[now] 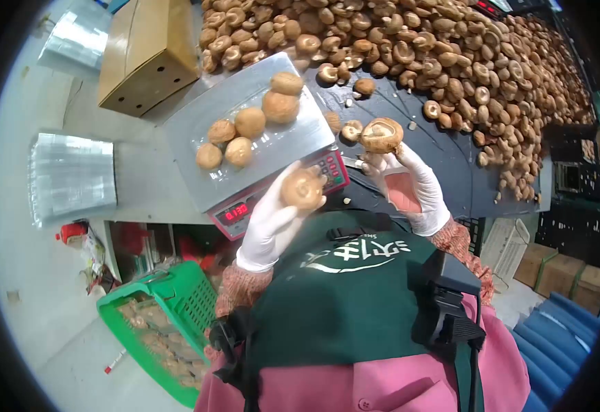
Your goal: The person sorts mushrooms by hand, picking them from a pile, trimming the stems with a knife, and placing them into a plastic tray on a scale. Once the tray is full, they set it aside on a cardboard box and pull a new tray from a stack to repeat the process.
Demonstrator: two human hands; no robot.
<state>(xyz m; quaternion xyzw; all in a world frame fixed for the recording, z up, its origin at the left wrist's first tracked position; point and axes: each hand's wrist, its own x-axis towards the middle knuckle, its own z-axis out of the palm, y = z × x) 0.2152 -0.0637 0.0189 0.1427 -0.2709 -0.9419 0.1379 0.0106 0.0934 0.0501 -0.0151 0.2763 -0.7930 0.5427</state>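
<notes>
Left hand (272, 223): gloved, fingers closed around the left mushroom (302, 188), held up in front of the scale (245, 206).
Right hand (410, 185): gloved, fingertips gripping the right mushroom (381, 134) from below, raised above the table (410, 110).
Left mushroom: brown cap faces the camera; stem not visible.
Right mushroom: tilted, pale centre showing — which face this is cannot be told.
Tray (197, 123): sits on the scale and carries six mushrooms in a loose line, some touching.
Scale display: red digits lit, too small to read with confidence.
Pile (416, 48): a large heap of loose mushrooms covers the far part of the table, with strays near the right hand.
Handling (judged): light, somewhat springy, dry-looking caps, so slipping seems unlikely in the gloves. Cap edges and gills probably bruise or chip if squeezed.
Hold point (judged): around the cap rim with several fingertips and light pressure — not by the stem alone, which may snap.
Nearby: box (145, 51) behind the scale, stacked clear bags (73, 175) to the left, green basket (190, 295) low on the left holding pale pieces, blurred.
</notes>
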